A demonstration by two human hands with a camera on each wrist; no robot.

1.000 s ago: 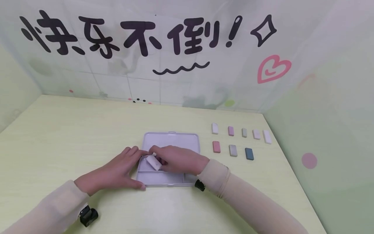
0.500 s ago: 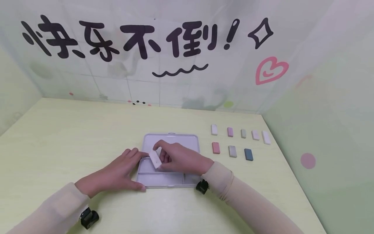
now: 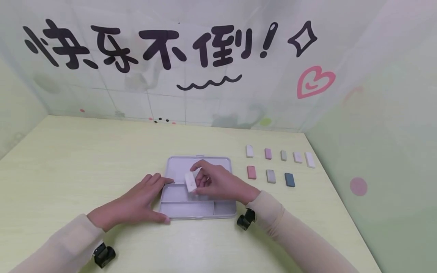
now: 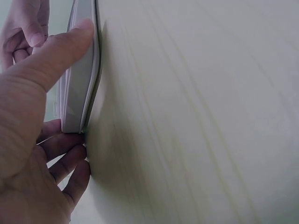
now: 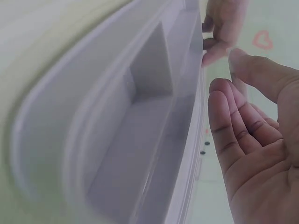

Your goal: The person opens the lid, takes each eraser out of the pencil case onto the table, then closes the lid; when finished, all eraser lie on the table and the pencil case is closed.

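A pale lilac plastic case (image 3: 187,209) lies with its lid (image 3: 198,162) opened flat toward the back; its near half is divided into compartments. My left hand (image 3: 136,203) is at its left side, the thumb along the front edge and the index finger near the hinge. In the left wrist view the other fingers touch the case's corner. Above the case, my right hand (image 3: 222,182) pinches a small white rectangular block (image 3: 190,182) between thumb and index finger, tilted nearly upright. The right wrist view shows only a thin edge of the block; the other fingers are loosely curled.
Right of the case, small blocks stand in two rows on the pale wooden table (image 3: 102,151): several in the back row, then a red-pink block (image 3: 251,172), a grey block (image 3: 271,176) and a blue block (image 3: 290,180) in front. A lettered backdrop (image 3: 143,98) closes off the back.
My right hand has lifted the white block from the left compartment and moved it to the right, turning it more upright. My left hand stays at the case's left side.
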